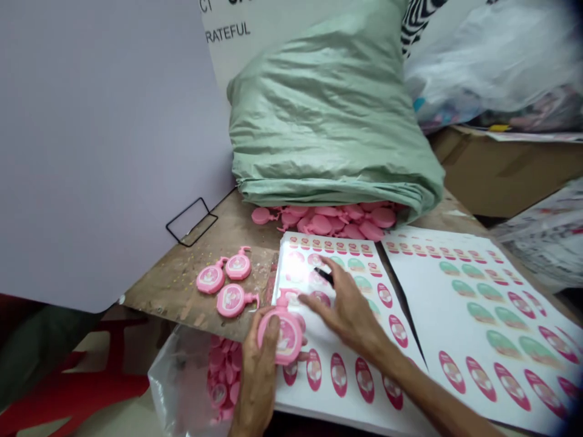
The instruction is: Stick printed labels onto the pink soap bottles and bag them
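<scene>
Counter (173, 292) bears three labelled bottles (231, 300), seemingly done, at ten o'clock of the pink bottle (288, 335) my left grip (259, 363) clamps; right grip (350, 308), closure unclear; heap (321, 225) apparently outstanding, one o'clock.

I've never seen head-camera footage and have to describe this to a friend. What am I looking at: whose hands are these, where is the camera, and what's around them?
There is no machine here, just a person's two bare hands. The single picture comes from a camera worn on that person's head, looking forward and down.

The left hand holds a pink bottle with a label on it. The right hand is near the bottle's top; a small dark thing shows at its fingers, too unclear to name.

On the table lie three labelled bottles and two sets of sticker sheets. Behind them, more pink bottles show under a green bag.
</scene>
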Demonstrator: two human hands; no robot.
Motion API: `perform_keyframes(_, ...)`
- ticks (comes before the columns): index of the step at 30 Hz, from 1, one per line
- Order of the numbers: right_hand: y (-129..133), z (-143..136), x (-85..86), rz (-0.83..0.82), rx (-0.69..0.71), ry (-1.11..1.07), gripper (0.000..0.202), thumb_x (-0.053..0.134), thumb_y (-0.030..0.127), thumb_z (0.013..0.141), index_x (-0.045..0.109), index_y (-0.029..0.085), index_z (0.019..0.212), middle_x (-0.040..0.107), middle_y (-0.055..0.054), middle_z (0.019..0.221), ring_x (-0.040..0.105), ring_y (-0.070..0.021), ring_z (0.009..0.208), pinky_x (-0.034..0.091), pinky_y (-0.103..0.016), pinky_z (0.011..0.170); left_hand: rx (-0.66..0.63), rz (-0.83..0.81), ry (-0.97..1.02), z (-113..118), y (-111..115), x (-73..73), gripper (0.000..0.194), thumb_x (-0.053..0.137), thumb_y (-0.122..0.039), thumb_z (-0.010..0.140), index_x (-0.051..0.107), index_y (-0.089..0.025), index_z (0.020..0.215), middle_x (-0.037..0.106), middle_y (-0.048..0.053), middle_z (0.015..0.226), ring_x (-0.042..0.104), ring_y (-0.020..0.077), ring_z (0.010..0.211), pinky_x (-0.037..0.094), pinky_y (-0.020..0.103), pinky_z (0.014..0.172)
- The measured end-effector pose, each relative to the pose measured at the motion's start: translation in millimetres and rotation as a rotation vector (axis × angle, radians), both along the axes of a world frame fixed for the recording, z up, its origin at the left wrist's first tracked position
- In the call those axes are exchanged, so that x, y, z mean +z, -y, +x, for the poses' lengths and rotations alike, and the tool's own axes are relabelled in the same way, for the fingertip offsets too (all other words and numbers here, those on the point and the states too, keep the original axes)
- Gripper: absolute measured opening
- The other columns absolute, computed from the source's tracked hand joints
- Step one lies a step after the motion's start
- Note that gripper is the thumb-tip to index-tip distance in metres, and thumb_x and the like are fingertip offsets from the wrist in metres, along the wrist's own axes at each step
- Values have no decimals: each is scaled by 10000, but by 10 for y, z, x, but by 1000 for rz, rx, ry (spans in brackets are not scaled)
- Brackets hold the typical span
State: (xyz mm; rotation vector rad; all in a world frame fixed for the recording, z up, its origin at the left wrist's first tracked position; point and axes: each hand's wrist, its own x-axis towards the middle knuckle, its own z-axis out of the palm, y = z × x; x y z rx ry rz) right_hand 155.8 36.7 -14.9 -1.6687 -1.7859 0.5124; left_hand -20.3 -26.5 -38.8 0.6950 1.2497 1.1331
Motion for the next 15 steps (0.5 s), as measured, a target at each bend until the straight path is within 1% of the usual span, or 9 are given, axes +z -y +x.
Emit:
perform_keyframes(2,-376,277,-19,8,-35,92,536,557,479,873,503,163,1302,638,-159,1221,618,-294,1089,504,-437,868,123,24,-317,-168,-84,-10,446,635,-579,779,627,-195,1006,677,34,824,622,219,801,489,282,708)
perform_keyframes(3,-579,408,-20,27,-52,181,473,557,440,877,547,149,1251,652,-162,1194,622,-297,1072,494,-435,870,176,37,-480,-258,-138,-30,449,638,-592,761,640,-185,951,670,34,788,614,225,779,483,290,706)
perform_keyframes(4,-779,514,-18,51,-53,277,445,559,379,876,557,124,1241,654,-183,1183,628,-305,1054,487,-435,863,212,53,-606,-346,-198,-62,462,631,-608,746,648,-176,910,667,38,764,609,234,762,480,303,704)
perform_keyframes(6,-1137,623,-7,71,27,325,421,585,237,837,579,110,1238,662,-193,1176,625,-303,1061,470,-402,866,239,91,-739,-496,-342,-149,486,605,-623,741,656,-163,889,671,55,758,612,256,755,481,335,712)
perform_keyframes(8,-1402,601,11,77,143,336,367,620,143,775,652,143,1140,704,-155,1096,649,-270,1000,469,-333,810,247,123,-830,-602,-502,-227,493,566,-615,770,658,-157,927,675,71,767,621,274,763,486,370,731)
perform_keyframes(10,-1559,510,42,84,239,334,258,637,98,738,707,163,977,735,-107,972,667,-218,892,451,-271,733,236,178,-915,-664,-648,-251,472,530,-581,814,650,-160,991,685,94,849,632,294,841,492,406,787)
perform_keyframes(11,-1599,464,66,92,270,327,199,622,102,753,714,152,923,736,-91,925,666,-190,857,434,-250,715,237,234,-966,-678,-702,-233,461,522,-558,831,641,-159,1029,681,116,935,626,307,922,486,429,839)
perform_keyframes(13,-1601,399,137,113,297,296,156,576,139,808,709,114,885,721,-82,882,651,-156,834,411,-236,711,289,388,-1087,-674,-753,-140,460,540,-511,841,619,-143,1106,617,172,1153,555,335,1121,428,482,970)
perform_keyframes(15,-1497,374,235,141,292,260,186,542,194,854,690,99,914,705,-90,908,634,-155,849,412,-241,733,382,536,-1153,-622,-730,7,460,582,-464,832,610,-124,1140,531,206,1278,467,346,1239,346,509,1062)
